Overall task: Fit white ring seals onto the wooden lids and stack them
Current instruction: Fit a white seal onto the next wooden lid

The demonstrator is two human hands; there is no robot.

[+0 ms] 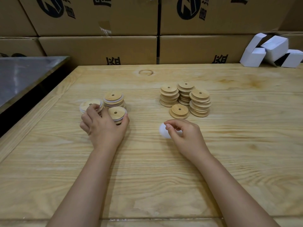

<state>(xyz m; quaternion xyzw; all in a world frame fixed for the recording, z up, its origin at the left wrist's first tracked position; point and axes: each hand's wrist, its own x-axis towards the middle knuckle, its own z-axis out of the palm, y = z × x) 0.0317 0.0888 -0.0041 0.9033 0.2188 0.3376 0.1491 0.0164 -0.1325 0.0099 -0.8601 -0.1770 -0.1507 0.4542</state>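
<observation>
On the left of the wooden table (147, 177) stand three short stacks of wooden lids with white seals: a back stack (113, 98), a near stack (116, 113) and a left stack (91, 104). My left hand (102, 126) reaches over them, fingers curled on the top lid of the left stack, thumb against the near stack. My right hand (183, 133) pinches a blurred white ring seal (163, 131) just above the table. Three taller stacks of bare lids (185, 97) stand at centre right, with a low pair of bare lids (179, 110) in front of them.
Brown cardboard cartons (98, 46) wall off the table's far edge. Folded white boxes (272, 51) lie at the back right. A metal tabletop (21, 76) adjoins on the left.
</observation>
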